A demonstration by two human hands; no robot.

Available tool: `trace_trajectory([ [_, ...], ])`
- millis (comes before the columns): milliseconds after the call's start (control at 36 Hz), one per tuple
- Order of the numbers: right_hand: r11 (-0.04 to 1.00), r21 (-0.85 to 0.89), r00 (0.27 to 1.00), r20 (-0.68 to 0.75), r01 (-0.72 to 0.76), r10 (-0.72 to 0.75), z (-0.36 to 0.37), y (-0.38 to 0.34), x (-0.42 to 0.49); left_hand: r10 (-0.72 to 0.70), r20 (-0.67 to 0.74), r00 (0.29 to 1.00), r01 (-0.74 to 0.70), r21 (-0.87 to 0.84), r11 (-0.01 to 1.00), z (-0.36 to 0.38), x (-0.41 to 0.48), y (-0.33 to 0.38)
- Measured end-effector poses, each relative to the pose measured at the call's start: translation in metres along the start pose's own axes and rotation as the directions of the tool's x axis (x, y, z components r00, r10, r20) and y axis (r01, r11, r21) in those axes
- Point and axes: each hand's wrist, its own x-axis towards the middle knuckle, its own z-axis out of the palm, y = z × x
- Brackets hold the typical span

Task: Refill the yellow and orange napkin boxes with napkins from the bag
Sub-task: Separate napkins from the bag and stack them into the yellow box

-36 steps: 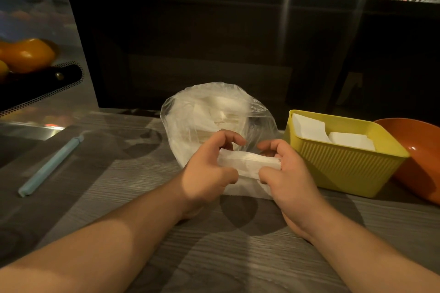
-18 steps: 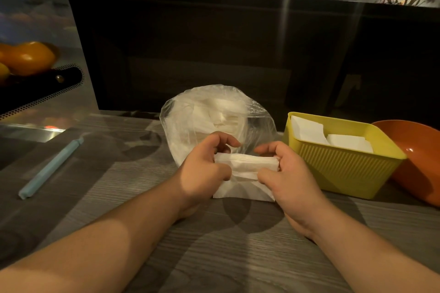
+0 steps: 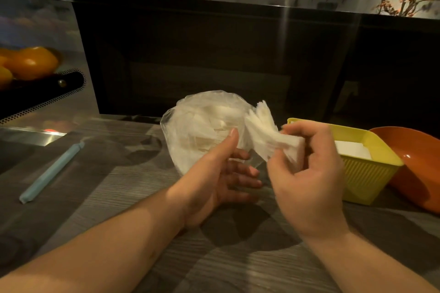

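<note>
My right hand (image 3: 307,173) pinches one end of a white napkin stack (image 3: 269,135), held in the air between the clear bag (image 3: 204,126) and the yellow napkin box (image 3: 371,173). My left hand (image 3: 221,173) holds nothing, fingers straight, beside the bag. The light, floppy sheets fan apart, so I judge a mid-stack grip would hold them together.
</note>
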Motion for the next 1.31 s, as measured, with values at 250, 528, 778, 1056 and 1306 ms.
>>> trace_trajectory([
  [250, 0.984, -0.014, 0.873, 0.464, 0.18, -0.153, 0.028, 0.006, -0.002, 0.034, -0.03, 0.999, -0.04, -0.26, 0.965, -0.007, -0.006, 0.017],
  [528, 0.97, -0.214, 0.897, 0.399, -0.112, 0.191, 0.027, 0.016, 0.017, 0.279, -0.428, 0.859, -0.403, -0.232, 0.885, -0.03, -0.012, 0.051],
  [778, 0.904, -0.428, 0.682, 0.661, 0.0, 0.313, 0.059, 0.021, 0.01, 0.229, -0.331, 0.915, -0.282, -0.12, 0.952, -0.037, -0.004, 0.042],
  [1056, 0.905, -0.424, 0.636, 0.708, 0.034, 0.307, 0.062, 0.02, 0.005, 0.237, -0.364, 0.901, -0.247, 0.018, 0.969, -0.04, 0.002, 0.035],
  [1306, 0.912, -0.347, 0.665, 0.631, -0.219, 0.4, 0.052, 0.023, 0.005, 0.278, -0.439, 0.855, -0.26, 0.102, 0.96, -0.036, 0.006, 0.03],
])
